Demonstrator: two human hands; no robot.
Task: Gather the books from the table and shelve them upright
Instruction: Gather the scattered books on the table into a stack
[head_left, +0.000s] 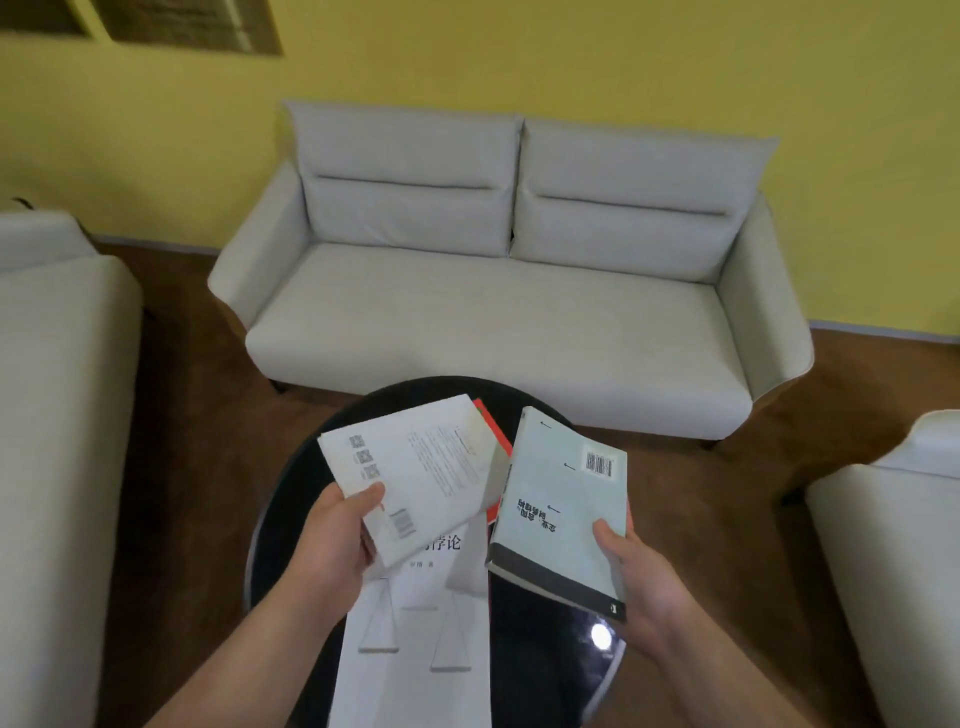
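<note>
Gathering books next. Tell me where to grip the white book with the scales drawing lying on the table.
Likely best: grip the white book along its right long edge, coming from the right. It lies flat, and that edge is bare beside open black table; the left arm crosses its left side and its far end is covered.

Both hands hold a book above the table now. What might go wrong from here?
1. The left-hand grip pinches the white paperback book near one corner only, so it might slip out.
2. The right-hand grip is also full, with the pale green book. The white scales-cover book and a red book still seem to lie on the round black glossy table. Taking them up may upset a held one.
</note>
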